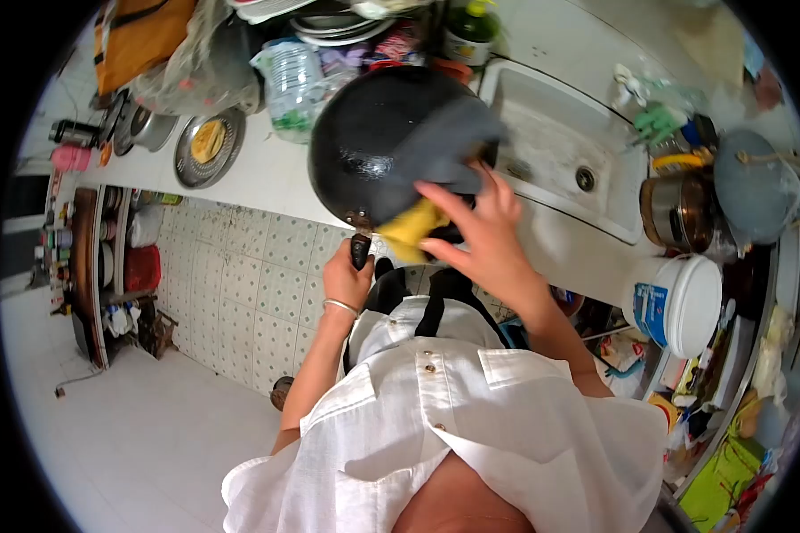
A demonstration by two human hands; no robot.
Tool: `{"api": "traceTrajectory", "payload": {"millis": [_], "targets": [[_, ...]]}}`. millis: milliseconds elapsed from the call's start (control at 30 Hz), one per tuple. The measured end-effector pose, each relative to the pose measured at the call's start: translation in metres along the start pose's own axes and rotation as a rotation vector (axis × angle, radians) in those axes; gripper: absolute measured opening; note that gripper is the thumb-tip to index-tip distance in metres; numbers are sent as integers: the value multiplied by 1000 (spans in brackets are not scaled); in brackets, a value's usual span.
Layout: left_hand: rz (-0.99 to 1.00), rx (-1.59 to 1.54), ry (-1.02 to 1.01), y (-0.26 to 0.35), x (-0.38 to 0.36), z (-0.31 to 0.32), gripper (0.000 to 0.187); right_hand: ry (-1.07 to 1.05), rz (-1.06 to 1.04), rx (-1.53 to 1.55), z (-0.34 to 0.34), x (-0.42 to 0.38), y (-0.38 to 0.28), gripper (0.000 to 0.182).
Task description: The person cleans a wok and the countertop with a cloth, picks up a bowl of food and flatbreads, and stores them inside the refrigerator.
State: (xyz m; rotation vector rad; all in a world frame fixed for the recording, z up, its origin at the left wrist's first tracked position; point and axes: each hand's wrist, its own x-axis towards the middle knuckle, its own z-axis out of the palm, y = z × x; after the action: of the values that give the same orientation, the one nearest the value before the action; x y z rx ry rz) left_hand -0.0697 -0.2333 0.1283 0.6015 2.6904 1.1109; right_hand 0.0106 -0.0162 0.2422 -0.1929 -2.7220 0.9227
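Observation:
A black wok (360,133) with a glossy surface is tilted up in front of me, over the counter's edge. My left hand (347,277) is wrapped round its short black handle (360,251). At the wok's right side, my right hand (489,226) grips a yellow and dark grey cloth (406,229) between thumb and fingers. The grey part of the cloth is smeared by motion and overlaps the wok's surface. The cloth hides the lower right of the wok.
To the right is a white sink (551,133) with a drain. A steel plate with a round flat food (207,142) stands on the left counter. Behind the wok are a clear plastic bottle (286,84) and a green bottle (471,35). A white bucket (689,306) stands right.

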Motion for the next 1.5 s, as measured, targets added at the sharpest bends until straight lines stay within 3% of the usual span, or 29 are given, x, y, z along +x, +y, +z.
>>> {"api": "traceTrajectory", "payload": {"millis": [33,133,200,267,333,367,467,567,633,667,700,767,833,900,967,1000,1100,1167,1200,1233,1300,1367,1433,1467,1500], "targets": [[-19,-35,-47,14,-2,11,27,157,-37,-113,13,-1,7,45],[9,-69,-157,47,-10,33,27,314,92,-193,8,18,63,44],[43,-103,-246,57,-12,48,26,426,272,-231,-8,22,136,35],[30,-131,-283,66,-18,60,26,423,214,-307,-40,11,206,31],[41,-195,-278,71,-22,73,24,326,343,808,-66,-12,262,35],[45,-200,-281,77,-23,78,24,320,560,1353,-79,-22,273,38],[40,-118,-314,93,-20,94,22,335,399,1231,-80,-59,326,36],[-29,-242,-360,94,-17,115,20,580,649,1438,-87,-70,346,35],[36,-267,-333,101,-18,122,18,488,354,1182,-117,-80,282,41],[30,-232,-338,102,-17,123,20,472,558,1591,-134,-69,261,44],[25,-199,-337,104,-17,124,21,472,555,1590,-129,-66,255,44],[89,-130,-295,115,-17,124,23,449,475,992,-115,-57,243,48],[148,-56,-232,119,-11,122,24,377,184,378,-102,-60,223,61],[140,-19,-219,115,-7,123,26,246,6,-19,-78,-65,183,67],[147,50,-209,115,2,121,23,86,-165,-153,-52,-58,144,67],[165,77,-175,115,5,121,22,46,-258,-226,-40,-52,131,59],[156,131,-143,117,8,113,20,47,-459,-170,-22,-5,120,39],[106,143,-183,117,11,102,19,5,-415,-94,-35,27,130,34],[52,188,-210,122,9,96,18,-97,-318,2,-52,49,141,32],[42,183,-204,119,6,95,18,2,-232,18,-58,64,165,35],[6,185,-191,110,2,90,19,-49,40,-13,-76,93,230,46],[47,198,-189,91,-5,88,20,-154,96,-239,-92,104,269,49],[107,214,-173,88,-3,84,22,-168,184,-18,-89,101,260,49],[89,247,-203,91,-3,82,22,-175,187,-16,-95,90,219,49],[69,280,-238,93,-4,81,22,-96,66,20,-81,78,190,50]]}}
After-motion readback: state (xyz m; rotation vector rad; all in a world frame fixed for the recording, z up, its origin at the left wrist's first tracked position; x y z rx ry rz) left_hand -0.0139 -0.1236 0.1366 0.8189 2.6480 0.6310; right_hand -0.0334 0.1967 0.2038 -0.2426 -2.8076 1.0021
